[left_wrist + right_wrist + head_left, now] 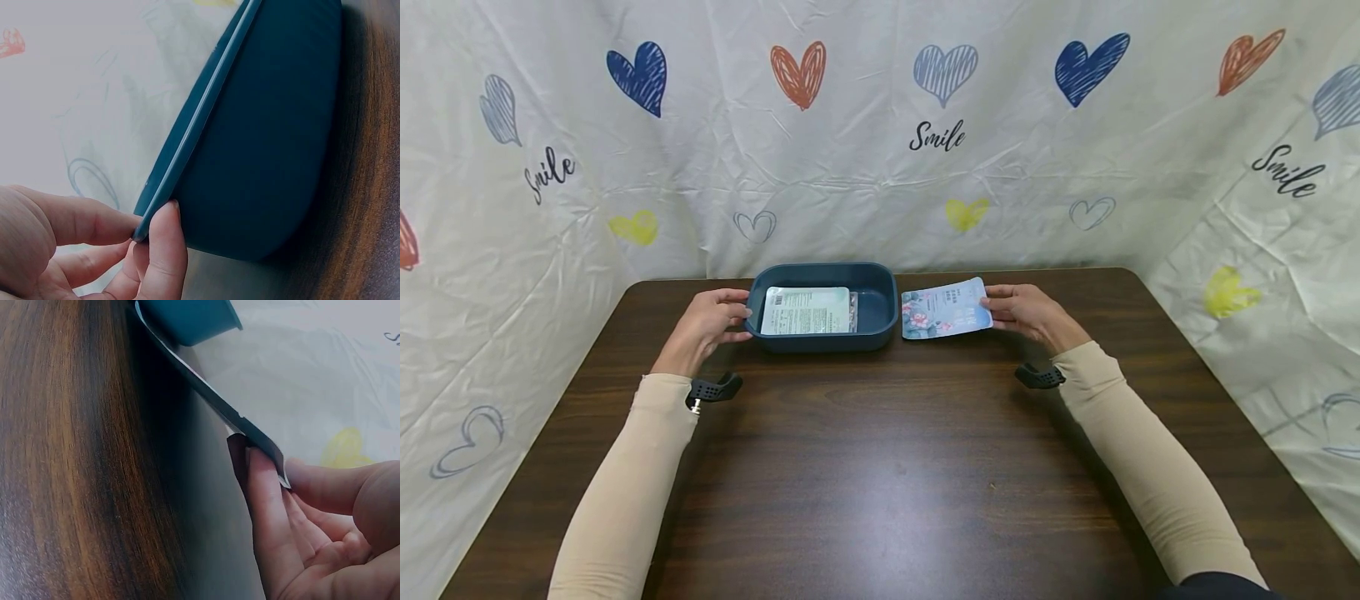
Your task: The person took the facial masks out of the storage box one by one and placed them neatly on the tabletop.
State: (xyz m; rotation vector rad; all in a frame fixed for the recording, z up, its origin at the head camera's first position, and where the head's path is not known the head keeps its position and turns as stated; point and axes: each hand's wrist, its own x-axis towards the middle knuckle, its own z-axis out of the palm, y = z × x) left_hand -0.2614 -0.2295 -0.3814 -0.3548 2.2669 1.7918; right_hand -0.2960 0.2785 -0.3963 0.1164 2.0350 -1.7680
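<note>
A dark blue rectangular basin (pixel 876 308) stands near the table's far edge. My left hand (pixel 706 323) pinches its left rim between thumb and fingers; the left wrist view shows this grip on the rim (pixel 194 122) closely. Inside the basin lies a pale green-white printed packet (pixel 805 311), with part of a clear-edged item (pixel 853 312) showing under its right side. To the right of the basin, my right hand (pixel 1030 315) pinches the right edge of a light blue floral face mask packet (pixel 946 308). In the right wrist view this packet (pixel 209 394) slants, its held end raised above the table.
The dark brown wooden table (pixel 880 450) extends toward me. Behind it and at both sides hangs a white cloth (pixel 850 208) printed with hearts and the word "Smile". Black bands (pixel 715 388) are on both wrists.
</note>
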